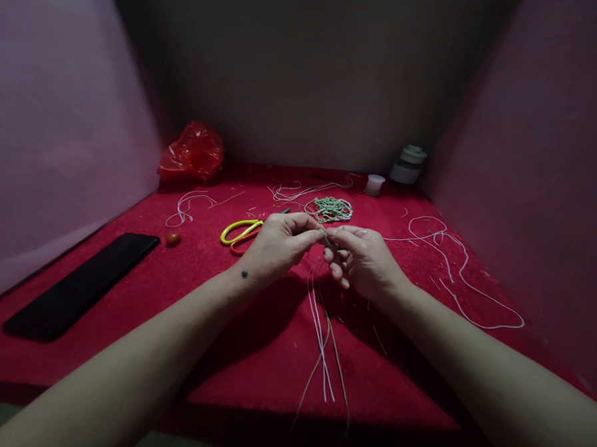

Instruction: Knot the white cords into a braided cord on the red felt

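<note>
Both hands meet over the middle of the red cloth, fingertips almost touching. My left hand (286, 236) pinches a green cord between thumb and forefinger. Against it, my right hand (363, 252) has its thumb and forefinger closed on the same cord, the other fingers curled. Loose cord ends (322, 342), some white and some olive green, hang below the fingers toward the table's front edge. Just beyond the hands lies a heap of green and white braided cord (332, 209). Scissors (241, 232) with one yellow and one red handle lie partly behind my left hand.
A black flat case (84, 285) and a small reddish-brown bead (172, 239) lie left. Farther back are a red plastic bag (193, 152), a white spool (375, 184) and a lidded jar (409, 164). Loose white cord (463, 268) curls at right. Walls enclose the table.
</note>
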Demonstrator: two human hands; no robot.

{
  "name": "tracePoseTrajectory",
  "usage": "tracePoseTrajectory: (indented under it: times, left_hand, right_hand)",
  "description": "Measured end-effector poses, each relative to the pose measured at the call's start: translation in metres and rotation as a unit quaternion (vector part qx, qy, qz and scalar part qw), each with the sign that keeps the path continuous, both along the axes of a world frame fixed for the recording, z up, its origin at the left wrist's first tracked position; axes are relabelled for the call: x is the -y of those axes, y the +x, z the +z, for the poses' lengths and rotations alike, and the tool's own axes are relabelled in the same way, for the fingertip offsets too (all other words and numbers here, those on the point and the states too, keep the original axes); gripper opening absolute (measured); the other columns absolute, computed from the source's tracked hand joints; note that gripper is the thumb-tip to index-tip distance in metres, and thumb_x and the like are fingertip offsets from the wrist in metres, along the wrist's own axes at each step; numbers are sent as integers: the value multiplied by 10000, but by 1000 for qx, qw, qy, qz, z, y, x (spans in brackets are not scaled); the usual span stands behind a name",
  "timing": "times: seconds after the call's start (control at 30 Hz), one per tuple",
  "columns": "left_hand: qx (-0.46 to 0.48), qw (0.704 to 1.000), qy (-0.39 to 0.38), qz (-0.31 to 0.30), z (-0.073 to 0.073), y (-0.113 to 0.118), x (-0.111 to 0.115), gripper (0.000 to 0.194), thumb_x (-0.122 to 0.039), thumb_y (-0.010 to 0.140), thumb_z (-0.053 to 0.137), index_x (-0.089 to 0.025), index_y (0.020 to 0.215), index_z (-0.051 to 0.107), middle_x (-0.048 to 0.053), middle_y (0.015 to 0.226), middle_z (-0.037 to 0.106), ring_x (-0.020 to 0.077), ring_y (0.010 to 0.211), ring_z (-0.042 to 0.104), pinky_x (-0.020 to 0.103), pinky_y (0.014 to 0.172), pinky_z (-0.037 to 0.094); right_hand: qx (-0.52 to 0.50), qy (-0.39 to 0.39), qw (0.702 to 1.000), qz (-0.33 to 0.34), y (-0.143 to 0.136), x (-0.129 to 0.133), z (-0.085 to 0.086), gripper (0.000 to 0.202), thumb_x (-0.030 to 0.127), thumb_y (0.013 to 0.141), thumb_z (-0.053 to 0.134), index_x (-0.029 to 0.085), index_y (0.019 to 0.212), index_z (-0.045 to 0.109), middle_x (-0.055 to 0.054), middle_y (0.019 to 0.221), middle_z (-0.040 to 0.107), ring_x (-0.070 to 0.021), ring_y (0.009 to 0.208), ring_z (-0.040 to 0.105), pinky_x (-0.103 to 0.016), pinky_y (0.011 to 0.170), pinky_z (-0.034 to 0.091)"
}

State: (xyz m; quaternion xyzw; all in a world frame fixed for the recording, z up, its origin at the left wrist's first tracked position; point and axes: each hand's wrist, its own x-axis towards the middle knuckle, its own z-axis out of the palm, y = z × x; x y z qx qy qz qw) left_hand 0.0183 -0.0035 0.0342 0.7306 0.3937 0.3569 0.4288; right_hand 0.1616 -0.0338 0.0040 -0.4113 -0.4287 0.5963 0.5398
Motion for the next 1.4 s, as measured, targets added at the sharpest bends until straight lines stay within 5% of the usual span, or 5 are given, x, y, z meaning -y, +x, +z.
tracePoseTrajectory:
  times: [0.27,0.57,0.77,1.07,1.4]
  left_hand:
    - [-36,999,31,7,-1,-1,0,163,-237,752,552,-107,736,650,-46,493,470,46,433,364,174,410,280]
    - [-25,980,199,-11,-12,-1,-1,131,-211,808,515,-149,778,626,4,721,624,90,672,540,197,659,418]
    - [-15,965,259,-27,-13,-3,2,150,-208,836,504,-158,764,625,3,712,610,81,658,531,190,656,416]
    - [38,995,93,-27,-6,0,2,78,-199,766,578,-146,762,635,-11,661,587,61,560,479,178,533,389]
    - [29,999,-36,-21,-3,-3,-4,158,-281,757,571,-128,755,607,-66,477,410,28,400,320,162,378,261]
  right_hand:
    - [8,4,1000,-1,-1,-1,0,126,280,720,578,157,712,549,36,517,558,-69,318,465,-163,242,311]
    - [-54,-40,997,24,1,-2,1,133,229,715,567,160,624,497,62,475,491,-22,278,334,-136,227,218]
    - [-141,-159,969,128,10,-5,5,100,196,706,509,148,619,497,84,405,398,-4,260,202,-124,234,155]
    - [-189,-232,944,140,8,-5,10,78,160,691,478,159,615,460,82,399,388,-2,267,197,-109,247,154]
    - [-117,-87,989,21,5,-5,0,33,177,688,548,154,690,526,38,489,546,-45,304,399,-155,257,269]
